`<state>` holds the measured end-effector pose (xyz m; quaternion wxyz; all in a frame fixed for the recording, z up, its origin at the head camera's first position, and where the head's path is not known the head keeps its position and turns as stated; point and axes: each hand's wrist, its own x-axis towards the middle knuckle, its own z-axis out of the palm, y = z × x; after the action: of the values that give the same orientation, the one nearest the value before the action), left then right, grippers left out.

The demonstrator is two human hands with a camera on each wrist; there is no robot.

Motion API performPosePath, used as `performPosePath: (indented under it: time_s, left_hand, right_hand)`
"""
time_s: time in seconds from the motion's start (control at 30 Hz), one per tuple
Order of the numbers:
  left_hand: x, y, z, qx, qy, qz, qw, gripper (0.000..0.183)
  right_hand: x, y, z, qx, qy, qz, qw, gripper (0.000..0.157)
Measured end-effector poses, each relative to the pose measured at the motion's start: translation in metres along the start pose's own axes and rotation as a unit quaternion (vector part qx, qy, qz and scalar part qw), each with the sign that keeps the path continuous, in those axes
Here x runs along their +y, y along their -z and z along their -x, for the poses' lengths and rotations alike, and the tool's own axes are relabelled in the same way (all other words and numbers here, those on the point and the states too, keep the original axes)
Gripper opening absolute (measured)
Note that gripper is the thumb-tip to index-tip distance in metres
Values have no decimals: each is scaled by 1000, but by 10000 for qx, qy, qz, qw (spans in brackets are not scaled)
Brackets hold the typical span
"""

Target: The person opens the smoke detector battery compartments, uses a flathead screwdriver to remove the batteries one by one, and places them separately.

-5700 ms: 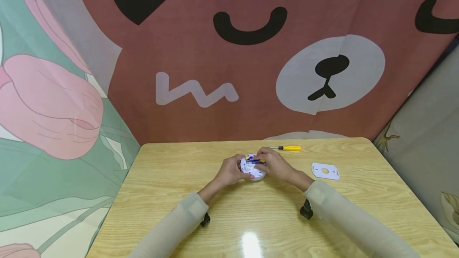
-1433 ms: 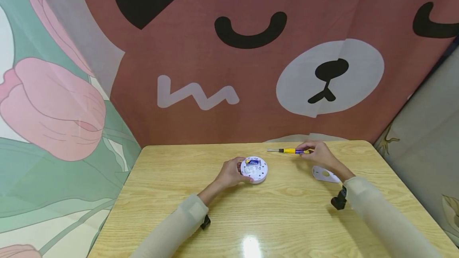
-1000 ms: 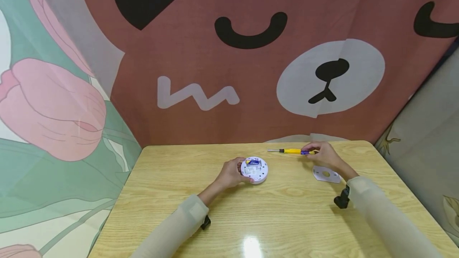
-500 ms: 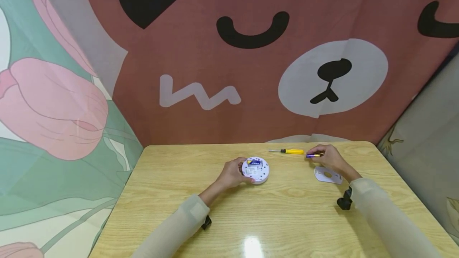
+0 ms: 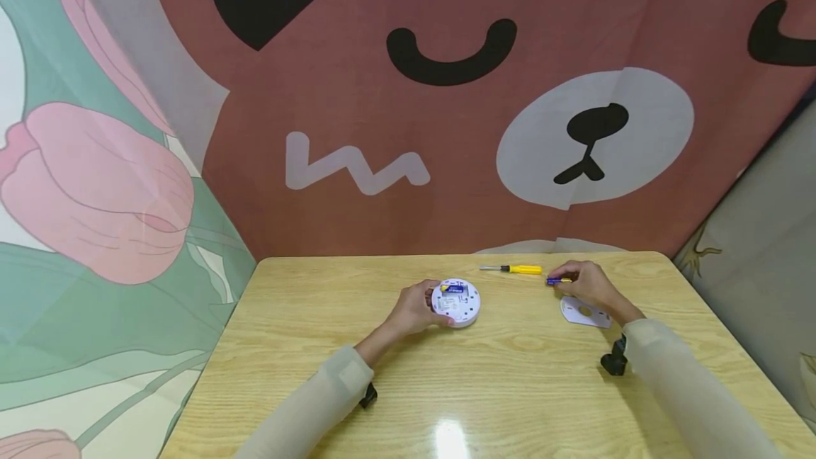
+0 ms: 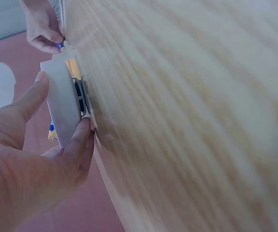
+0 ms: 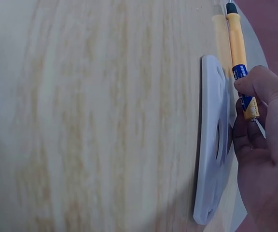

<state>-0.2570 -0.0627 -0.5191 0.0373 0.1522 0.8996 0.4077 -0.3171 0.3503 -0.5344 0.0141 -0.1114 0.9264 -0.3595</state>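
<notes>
A round white device (image 5: 464, 312) with a recessed battery compartment facing up is held at its left edge by my left hand (image 5: 411, 309). One blue-and-yellow battery (image 5: 454, 289) sits in that compartment, looking slightly tilted; its yellow end (image 6: 53, 135) shows past the device's edge in the left wrist view. To the right, thumb and fingers of my right hand (image 5: 586, 282) pinch a second blue-and-yellow battery (image 7: 241, 73), low over the table. It lines up near the end of a yellow-handled screwdriver (image 5: 525, 270); whether they touch cannot be told.
A flat white plate (image 5: 574, 311) with a central hole and slots lies below my right hand, partly covered by it. The wood-grain table (image 5: 408, 388) has its back edge close to a printed cloth (image 5: 331, 218). A black wrist camera (image 5: 615, 360) hangs under my right wrist.
Earlier my right hand was at the device; it then went right with a battery. In the last second it shifted slightly right and nearer, away from the screwdriver. My left hand keeps its hold.
</notes>
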Motion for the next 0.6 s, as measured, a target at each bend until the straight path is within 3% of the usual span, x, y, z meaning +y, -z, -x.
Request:
performPosePath:
  time_s: [0.6]
  left_hand:
    - [-1, 1, 0, -38, 47, 90, 9999, 86]
  right_hand:
    - [-5, 0, 2, -132, 5, 87, 9999, 21]
